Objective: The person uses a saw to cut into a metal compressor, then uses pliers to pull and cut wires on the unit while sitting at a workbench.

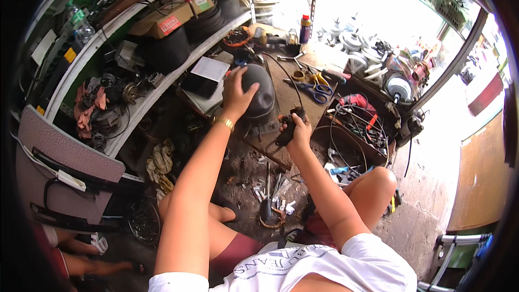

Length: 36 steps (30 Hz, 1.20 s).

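Note:
My left hand (238, 96), with a gold watch at the wrist, rests its spread fingers against the side of a dark, rounded metal housing (263, 94) that resembles a compressor shell. To its right, my right hand (298, 131) grips a small black part (292, 124) with a dark cable (291, 73) running up from it. Its exact kind is partly hidden by my fingers. Beyond that hand, blue-handled scissors (319, 93) and yellow-handled pliers (320, 77) lie on the wooden bench (284, 84).
A toolbox (354, 124) full of tools and wires stands at the right. Left of the housing lie a phone (199, 85) and a notepad (210, 68). A loaded shelf (146, 100) runs along the left. Scraps and a screwdriver (267, 205) litter the floor. Another person's legs (92, 262) show lower left.

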Available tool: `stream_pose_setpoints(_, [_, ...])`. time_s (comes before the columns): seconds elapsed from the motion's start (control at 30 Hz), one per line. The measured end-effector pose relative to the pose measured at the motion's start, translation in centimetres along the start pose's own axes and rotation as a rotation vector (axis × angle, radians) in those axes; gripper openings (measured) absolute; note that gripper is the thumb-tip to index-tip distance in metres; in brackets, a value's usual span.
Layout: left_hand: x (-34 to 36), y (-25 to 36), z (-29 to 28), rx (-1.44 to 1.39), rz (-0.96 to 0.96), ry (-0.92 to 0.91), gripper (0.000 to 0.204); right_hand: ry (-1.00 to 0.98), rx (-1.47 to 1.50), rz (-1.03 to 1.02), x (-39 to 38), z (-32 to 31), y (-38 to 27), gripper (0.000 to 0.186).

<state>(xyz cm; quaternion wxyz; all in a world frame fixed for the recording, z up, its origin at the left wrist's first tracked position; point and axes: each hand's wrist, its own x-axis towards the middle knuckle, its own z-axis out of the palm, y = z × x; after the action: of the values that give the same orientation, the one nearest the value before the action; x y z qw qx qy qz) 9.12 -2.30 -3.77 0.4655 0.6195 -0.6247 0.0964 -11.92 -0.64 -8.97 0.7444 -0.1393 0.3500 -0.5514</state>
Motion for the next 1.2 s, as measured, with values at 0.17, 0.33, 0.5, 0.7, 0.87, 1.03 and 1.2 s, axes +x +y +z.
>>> stream_pose_setpoints(0.17, [-11.1, -6.4, -3.0, -0.150, -0.724, 0.143, 0.042, -0.085, 0.096, 0.020, -1.8, 1.6, 1.8, 0.019])
stream_pose_setpoints(0.33, [-11.8, 1.4, 0.0, -0.657, -1.163, -0.445, 0.039, -0.035, 0.430, 0.255, 1.6, -3.0, 2.0, 0.018])
stream_pose_setpoints(0.5, [-15.1, -6.8, -3.3, -0.288, -0.623, -0.315, 0.039, -0.175, 0.289, 0.263, -3.6, 2.0, 4.1, 0.014])
stream_pose_setpoints(0.7, [-12.3, 0.4, -6.0, 0.040, -0.479, -0.651, 0.035, -0.286, 0.123, 0.142, -3.7, -4.7, -3.5, 0.016])
stream_pose_setpoints(0.87, [-11.2, 1.0, -8.7, 0.137, -0.421, -0.820, 0.035, -0.290, -0.738, -0.418, -7.2, -9.9, -7.9, 0.016])
stream_pose_setpoints(1.03, [-12.4, 2.2, -7.7, 0.286, -0.478, -0.730, 0.033, -0.549, -0.835, -0.472, -11.8, -8.9, -10.2, 0.039])
stream_pose_setpoints(1.2, [-13.8, 2.9, -7.0, 0.429, -0.318, -0.514, 0.028, -0.690, -1.043, -0.398, -13.9, -6.0, -8.7, 0.037])
